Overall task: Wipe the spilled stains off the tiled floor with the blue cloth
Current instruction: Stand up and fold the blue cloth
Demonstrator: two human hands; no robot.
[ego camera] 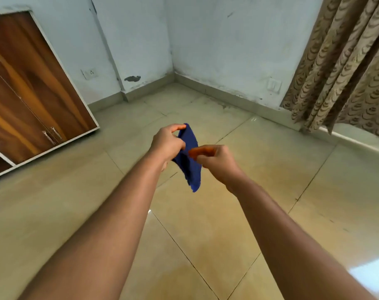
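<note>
Head view, looking forward and down into a room corner. Both bare forearms reach from the lower edge toward the centre, where the two hands meet around the blue cloth [189, 155], which is held in the air above the tiled floor [270, 169] and touches no surface. The left hand [168, 141], at about 10 o'clock of the cloth, pinches its upper corner between thumb and forefinger, the remaining fingers curled against the fabric. The right hand [214, 160], at about 3 o'clock of the cloth, grips its middle edge with curled fingers; this hand is motion-blurred, so the exact finger placement cannot be told. The cloth hangs folded between the hands, its lower corner pointing toward 6 o'clock.

The floor consists of large beige tiles with dark joints and carries a bright reflection at 5 o'clock. A wooden cabinet [28, 94] with two metal handles stands at 9 o'clock. A patterned curtain [344, 72] hangs at 2 o'clock, its hem near the floor. The pale walls [216, 44] meet at 12 o'clock, each bearing a white socket plate.
</note>
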